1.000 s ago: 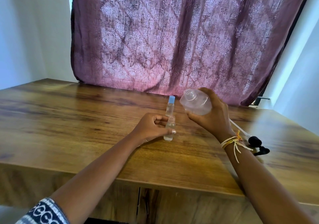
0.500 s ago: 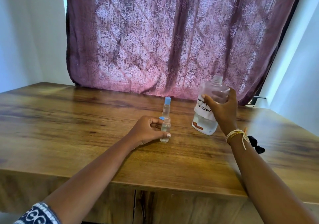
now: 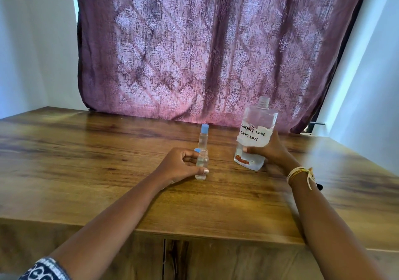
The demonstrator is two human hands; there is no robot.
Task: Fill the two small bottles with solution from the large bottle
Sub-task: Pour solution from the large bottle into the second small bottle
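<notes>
Currently, left to right
Left hand (image 3: pixel 180 164): curled around the open small bottle (image 3: pixel 202 164), thumb low on its front; bottle upright on the table (image 3: pixel 86 154), uncapped, clear liquid inside
Blue cap (image 3: pixel 197 150): just behind the left fingers, partly hidden
Capped small bottle (image 3: pixel 203 137): upright just beyond the left hand, blue top on
Large bottle (image 3: pixel 255 135): upright, neck open, base on the table, handwritten label reads "contact lens solution"
Right hand (image 3: pixel 273 150): clamped on the large bottle's lower half from its right side
Bracelet (image 3: pixel 301 173): yellow threads on right wrist
</notes>
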